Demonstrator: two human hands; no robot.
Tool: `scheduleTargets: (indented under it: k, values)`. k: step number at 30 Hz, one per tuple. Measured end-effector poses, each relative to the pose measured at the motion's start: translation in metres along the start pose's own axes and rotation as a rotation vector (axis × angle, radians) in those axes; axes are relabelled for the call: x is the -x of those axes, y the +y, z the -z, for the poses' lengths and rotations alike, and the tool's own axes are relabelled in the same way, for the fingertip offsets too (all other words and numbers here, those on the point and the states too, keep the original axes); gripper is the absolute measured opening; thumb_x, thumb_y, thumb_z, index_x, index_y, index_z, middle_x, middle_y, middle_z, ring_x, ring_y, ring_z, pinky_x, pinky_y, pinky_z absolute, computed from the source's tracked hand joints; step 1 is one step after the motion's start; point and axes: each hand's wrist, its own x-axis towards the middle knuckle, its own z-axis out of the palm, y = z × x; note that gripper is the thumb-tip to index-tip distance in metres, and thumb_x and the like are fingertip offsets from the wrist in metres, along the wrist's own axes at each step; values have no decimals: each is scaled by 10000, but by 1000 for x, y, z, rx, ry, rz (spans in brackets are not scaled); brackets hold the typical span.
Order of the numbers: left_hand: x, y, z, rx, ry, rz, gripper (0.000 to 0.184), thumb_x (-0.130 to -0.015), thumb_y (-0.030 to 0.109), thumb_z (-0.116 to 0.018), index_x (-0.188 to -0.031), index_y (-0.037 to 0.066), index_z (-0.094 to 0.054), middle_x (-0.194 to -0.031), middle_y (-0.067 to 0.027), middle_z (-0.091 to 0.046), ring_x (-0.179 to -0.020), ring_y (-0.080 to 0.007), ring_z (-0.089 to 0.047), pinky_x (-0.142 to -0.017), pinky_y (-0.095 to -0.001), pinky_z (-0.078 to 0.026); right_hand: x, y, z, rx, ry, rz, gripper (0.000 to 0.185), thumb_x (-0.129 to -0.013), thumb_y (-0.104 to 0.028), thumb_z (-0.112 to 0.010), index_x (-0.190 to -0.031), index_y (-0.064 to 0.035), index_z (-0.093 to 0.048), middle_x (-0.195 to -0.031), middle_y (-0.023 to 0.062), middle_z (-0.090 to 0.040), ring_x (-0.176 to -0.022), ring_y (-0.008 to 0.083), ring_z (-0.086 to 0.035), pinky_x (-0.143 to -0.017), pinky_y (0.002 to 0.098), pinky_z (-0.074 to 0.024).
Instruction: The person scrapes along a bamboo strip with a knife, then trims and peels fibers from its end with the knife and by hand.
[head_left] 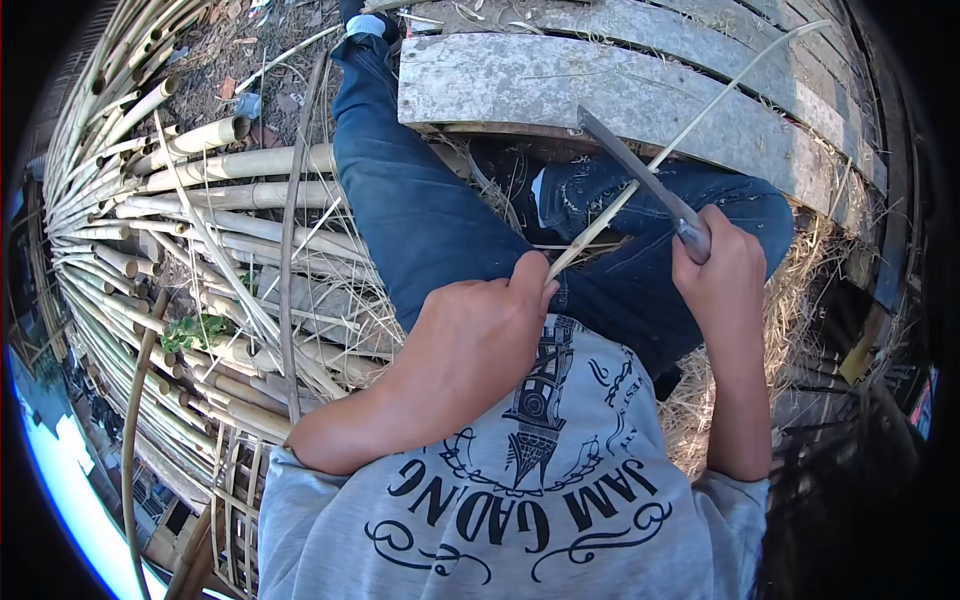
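Over the person's lap, both forearms reach in from the lower edge of the view. The left hand [485,320] is bent inward in front of the shirt, knuckles up, with its thumb pointing up and away from the body. The right hand [722,255] is raised above the right thigh, its forearm nearly upright in view.

On the littered ground at upper left lies a small pale-blue object [248,105], too small to tell whether it is a container or holds anything.

The long, thin, pale bamboo strip [700,118] emerges between the left thumb and curled fingers, which are closed on its near end. It slants up and right over the blue jeans [415,215] and the weathered grey wooden planks [540,80], well past the fingertips. The right fingers are wrapped shut around the handle of the long dark-bladed knife [640,170], whose blade crosses the strip between the 2 hands.

To the left, many cut bamboo poles [250,163] lie beside the person's leg, with 1 green leafy plant [195,332] among them.
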Motion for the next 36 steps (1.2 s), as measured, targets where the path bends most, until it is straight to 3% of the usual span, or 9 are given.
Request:
scheduleTargets:
  k: [5,8,20,23,26,28,30,33,36]
  values:
    - [-12,3,-1,38,16,-4,139,-942,107,-557,-895,24,-455,-547,-165,-540,-514,-382,-572,-474,-466,-425,20,-15,12,-182,3,108,202,-698,-100,-720,-840,-33,-593,-706,161,-638,-642,350,-646,-590,443,-502]
    - [-12,7,5,-31,-115,43,134,-944,120,-534,-901,9,-474,-585,-151,-587,-556,-345,-619,-521,-434,-485,18,-3,-9,-158,-29,143,252,-640,-97,-736,-845,-48,-599,-729,130,-652,-657,320,-659,-593,412,-510]
    - [-7,1,-29,-78,-81,29,154,-960,145,-524,-909,8,-477,-612,-157,-602,-566,-335,-628,-509,-427,-488,24,28,-19,11,31,107,248,-632,-89,-740,-837,-54,-603,-739,118,-664,-681,329,-663,-612,426,-516]
    - [-3,1,-29,5,-15,31,148,-957,122,-547,-904,18,-457,-576,-189,-561,-547,-392,-586,-496,-481,-439,27,27,-14,49,51,76,219,-642,-89,-730,-819,-54,-606,-734,126,-662,-680,339,-660,-615,430,-515]
    - [-5,-1,-28,-56,-51,-1,157,-957,135,-530,-878,14,-466,-599,-162,-593,-549,-342,-619,-499,-437,-485,25,30,-12,76,39,18,199,-673,-108,-720,-832,-41,-622,-741,147,-665,-701,357,-660,-639,443,-519]
    - [1,-7,-25,-60,-26,42,158,-953,127,-533,-869,14,-463,-596,-163,-589,-541,-348,-613,-499,-446,-481,20,36,-8,220,21,-191,191,-747,-144,-682,-890,-23,-645,-757,179,-667,-740,378,-660,-671,465,-513]
    - [14,-17,-20,-84,-44,58,155,-953,125,-532,-870,12,-466,-600,-164,-591,-542,-352,-612,-499,-449,-480,2,103,5,264,31,-467,210,-836,-190,-622,-936,-9,-654,-774,211,-661,-770,394,-658,-694,484,-502]
    - [14,-23,-26,-56,4,80,140,-949,111,-541,-883,19,-458,-580,-171,-567,-536,-370,-596,-488,-465,-449,10,87,29,183,130,-420,221,-888,-216,-596,-913,-1,-640,-725,222,-627,-723,398,-646,-641,460,-485]
    - [4,-12,-28,-48,14,31,113,-927,83,-540,-883,23,-454,-589,-163,-568,-558,-363,-605,-508,-457,-457,25,18,22,-34,131,-192,162,-797,-132,-677,-799,-11,-569,-636,188,-582,-611,393,-608,-563,435,-457]
